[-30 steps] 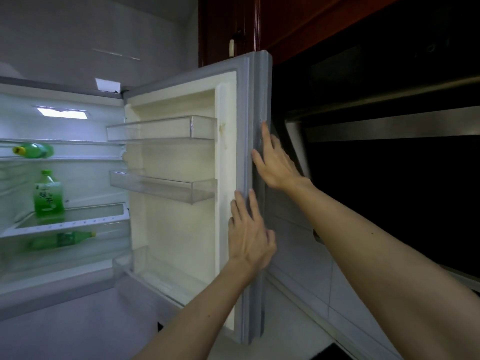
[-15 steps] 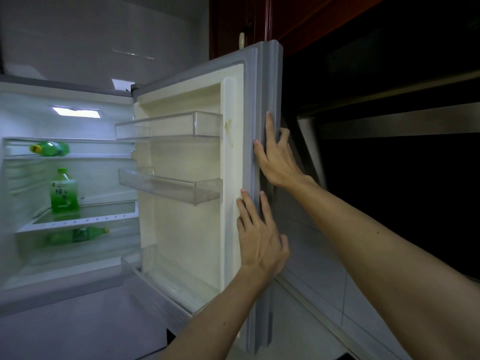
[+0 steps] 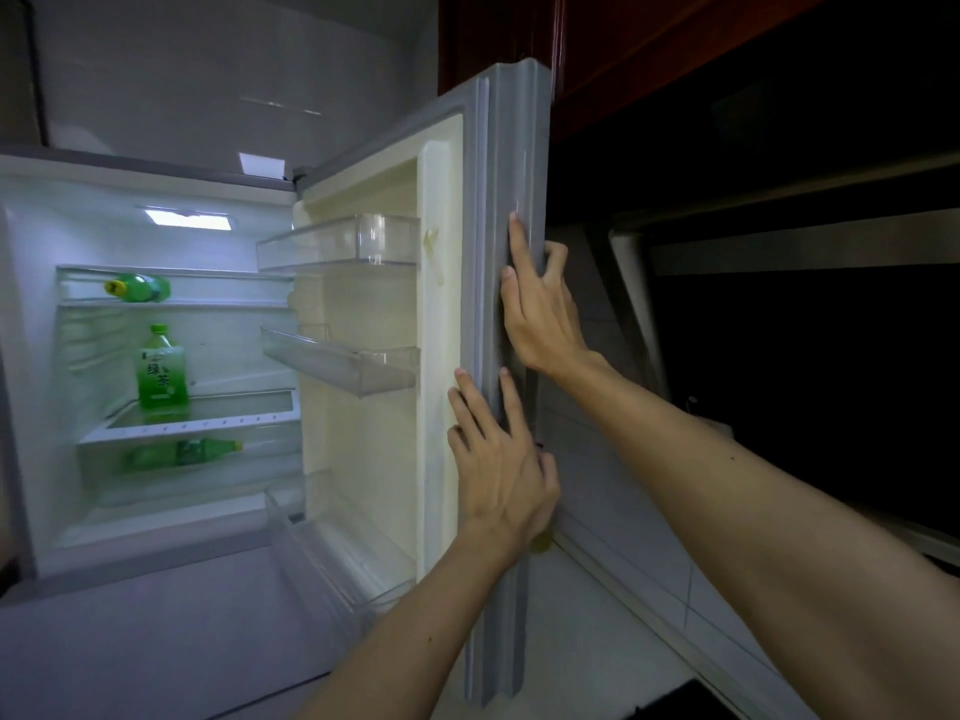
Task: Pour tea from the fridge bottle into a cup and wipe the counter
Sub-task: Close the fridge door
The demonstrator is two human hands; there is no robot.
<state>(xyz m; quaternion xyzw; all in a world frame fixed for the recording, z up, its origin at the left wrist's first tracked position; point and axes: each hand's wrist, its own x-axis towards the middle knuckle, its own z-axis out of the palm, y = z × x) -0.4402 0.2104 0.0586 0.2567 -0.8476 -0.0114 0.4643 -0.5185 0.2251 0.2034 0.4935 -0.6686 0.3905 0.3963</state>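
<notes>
The fridge stands open, its grey door (image 3: pixel 506 163) swung out to the right. An upright green tea bottle (image 3: pixel 160 371) stands on the middle glass shelf. A second green bottle (image 3: pixel 139 287) lies on the top shelf, and a third (image 3: pixel 182 452) lies in the drawer below. My left hand (image 3: pixel 498 459) grips the door's outer edge low down, fingers wrapped round it. My right hand (image 3: pixel 540 309) holds the same edge higher up. Both hands are well to the right of the bottles.
Clear door bins (image 3: pixel 343 241) line the inside of the door. Dark red cabinets (image 3: pixel 597 44) hang above. To the right is a dark range hood (image 3: pixel 805 241) and a tiled wall (image 3: pixel 623 537). The closed lower fridge front (image 3: pixel 130 641) sits below.
The door has swung a little further open to the right, with both hands staying on its edge. My view has shifted, so the fridge interior sits further right in frame.
</notes>
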